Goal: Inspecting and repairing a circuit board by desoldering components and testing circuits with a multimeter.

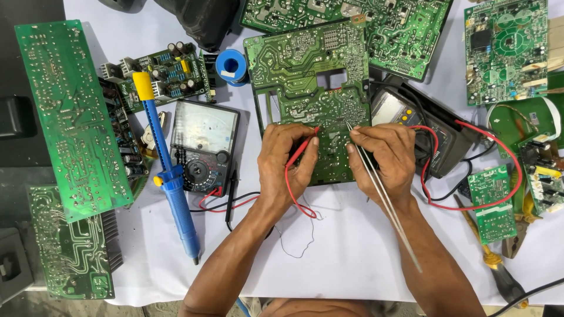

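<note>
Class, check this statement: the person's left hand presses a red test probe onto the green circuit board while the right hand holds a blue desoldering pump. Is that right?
Not quite. The head view shows the right hand holding metal tweezers, not the blue desoldering pump, which lies untouched on the table. The left hand does press the red test probe onto the green circuit board.

A green circuit board [311, 94] with pale silver traces lies on the white desk [352, 246]. Left of that board sit a blue-and-yellow desoldering pump [170, 176], a black meter [202, 147] and a blue solder spool [231, 66]; a red probe lead [296, 188] crosses its lower edge.
</note>
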